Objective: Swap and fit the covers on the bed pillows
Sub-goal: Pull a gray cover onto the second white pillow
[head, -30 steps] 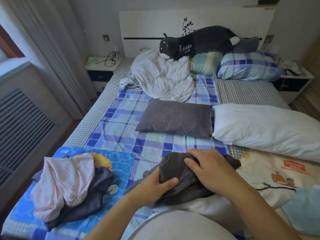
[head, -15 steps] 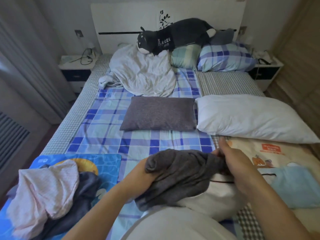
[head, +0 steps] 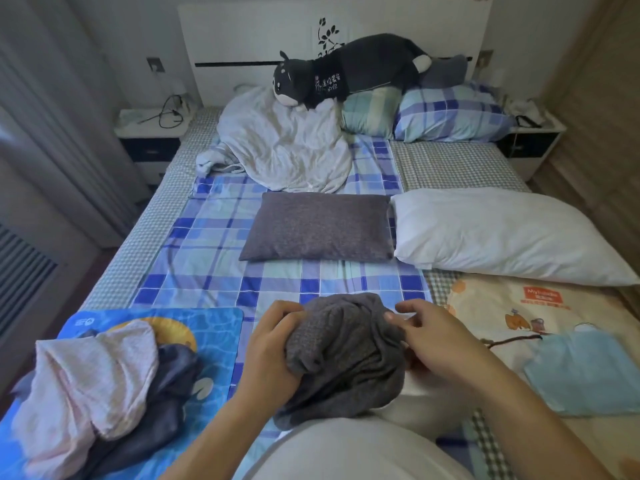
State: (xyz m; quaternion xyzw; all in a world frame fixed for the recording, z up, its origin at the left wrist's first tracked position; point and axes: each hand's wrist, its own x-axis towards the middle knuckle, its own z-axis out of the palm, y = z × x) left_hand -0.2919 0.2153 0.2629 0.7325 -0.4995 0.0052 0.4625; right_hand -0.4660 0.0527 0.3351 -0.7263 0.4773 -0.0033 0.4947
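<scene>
The left hand (head: 273,344) is gripping the bunched grey cover (head: 346,355) at its left side, fingers curled into the cloth. The right hand (head: 436,344) is pinching the cover's right edge, thumb and fingers closed on the fabric. The cover is sitting over the near end of a white pillow (head: 415,407) at the foot of the bed — only a strip of white is showing under it. Beyond the hands, a grey pillow (head: 318,226) is lying flat on the blue checked sheet (head: 207,237), touching a larger bare white pillow (head: 502,233) to its right. A heap of pink and dark cloth (head: 90,386) is lying near the left hand — on a blue mat (head: 221,327).
</scene>
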